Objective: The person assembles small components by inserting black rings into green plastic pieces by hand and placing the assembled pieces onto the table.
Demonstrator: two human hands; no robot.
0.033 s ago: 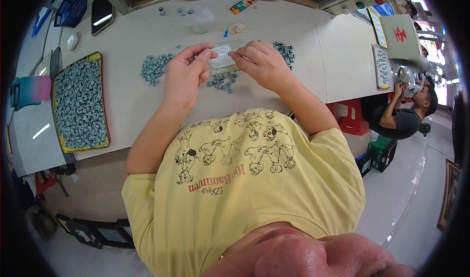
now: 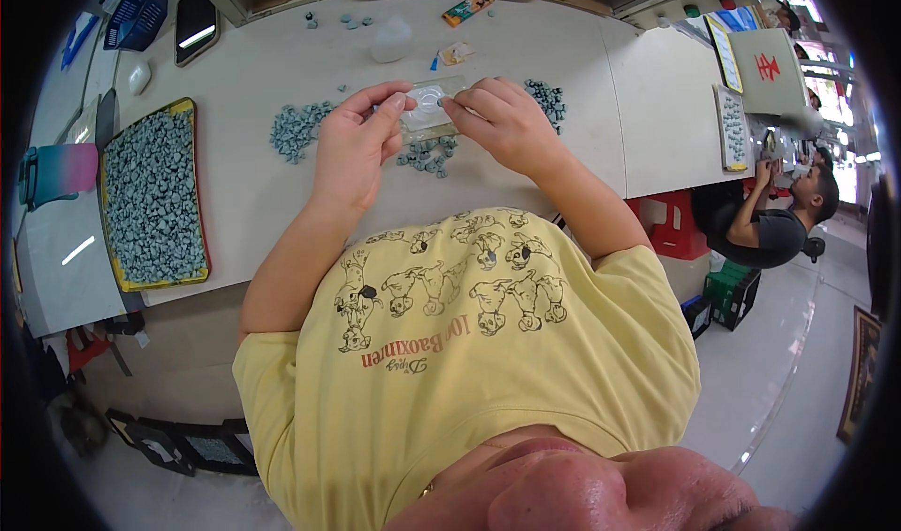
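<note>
Toward the near edge of the pale tabletop, at its left end, a yellow-rimmed rectangular tray is filled with small grey-blue stone-like pieces. Near the middle of the near edge, a few loose grey-blue pieces are scattered just on the near side of a clear, flat rectangular plate marked with a pale round patch.

The plate is seen between the two hands. By its left edge, the thumb and forefinger of the left hand are brought almost together; whether anything is gripped cannot be told. Over its right part, the fingertips of the right hand are drawn closed, and a small dark-bluish piece appears to be pinched there.

A larger heap is spread to the left and another, darker heap to the right. Many pieces are evidently left to be handled; which heap, if any, is finished cannot be judged.

Toward the far edge, a whitish translucent rounded lump is seen.
</note>
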